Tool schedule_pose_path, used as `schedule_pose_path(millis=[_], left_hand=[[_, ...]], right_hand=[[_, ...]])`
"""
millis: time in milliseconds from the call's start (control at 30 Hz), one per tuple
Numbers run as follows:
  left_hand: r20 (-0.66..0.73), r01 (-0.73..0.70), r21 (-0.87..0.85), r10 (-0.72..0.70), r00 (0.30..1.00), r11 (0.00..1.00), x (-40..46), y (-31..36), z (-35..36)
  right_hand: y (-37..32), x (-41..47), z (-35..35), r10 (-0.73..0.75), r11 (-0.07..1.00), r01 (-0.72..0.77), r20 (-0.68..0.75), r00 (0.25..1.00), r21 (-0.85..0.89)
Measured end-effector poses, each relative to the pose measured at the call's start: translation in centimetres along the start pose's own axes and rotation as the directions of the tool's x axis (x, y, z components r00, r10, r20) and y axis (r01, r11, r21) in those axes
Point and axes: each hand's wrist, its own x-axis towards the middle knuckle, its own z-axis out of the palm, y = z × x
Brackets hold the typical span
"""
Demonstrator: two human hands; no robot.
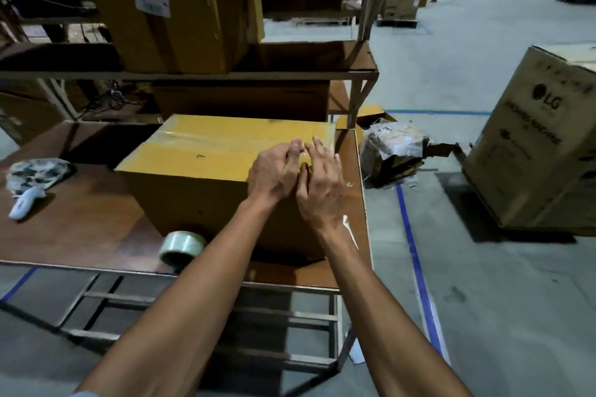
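So that the clear tape [225,138] adheres, the yellow-brown cardboard box [193,174] is pressed by the flat-fingered right hand [322,190]; the left hand's [274,171] grip cannot be told.

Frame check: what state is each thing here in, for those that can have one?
cardboard box: closed, clear tape across its top, on the table.
tape roll: at the table's front edge, untouched.
left hand: on the box top, fingers bent.
right hand: fingers straight, pressing the box top.
white handheld device: lying on the table, unheld.
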Motion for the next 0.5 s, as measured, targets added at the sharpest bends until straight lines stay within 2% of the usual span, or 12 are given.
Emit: schedule_pose_path(millis=[67, 133, 200, 333, 500], left_hand=[[-0.008, -0.083, 0.085, 0.084, 0.996, 0.993, -1.2, -2.8, -1.8], [0.002, -0.114, 0.194, 0.116, 0.993, 0.974, -2.4, -6.3, -3.6], [0.004, -0.089, 0.291, 0.092, 0.996, 0.953, -3.8, -9.5, -4.9], [-0.049, -0.03, 0.34, 0.05, 0.998, 0.94, -5.8, -13.8, -6.8], [0.142, -0.085, 0.345, 0.038, 0.989, 0.935, -5.5, -16.2, -7.9]], right_hand=[[-1.8, -1.3, 1.1, -0.059, 0.993, 0.058, -0.01, 0.998, -0.106], [-3.3, -3.1, 2.5, -0.111, 0.974, 0.117, 0.043, 0.993, -0.193], [-3.9, -4.6, 3.7, -0.126, 0.937, 0.16, 0.128, 0.984, -0.312], [-4.1, -5.8, 4.5, -0.05, 0.846, 0.153, 0.208, 0.977, -0.511], [-4.1, -4.9, 3.8, 0.02, 0.773, 0.174, 0.297, 0.955, -0.61]])
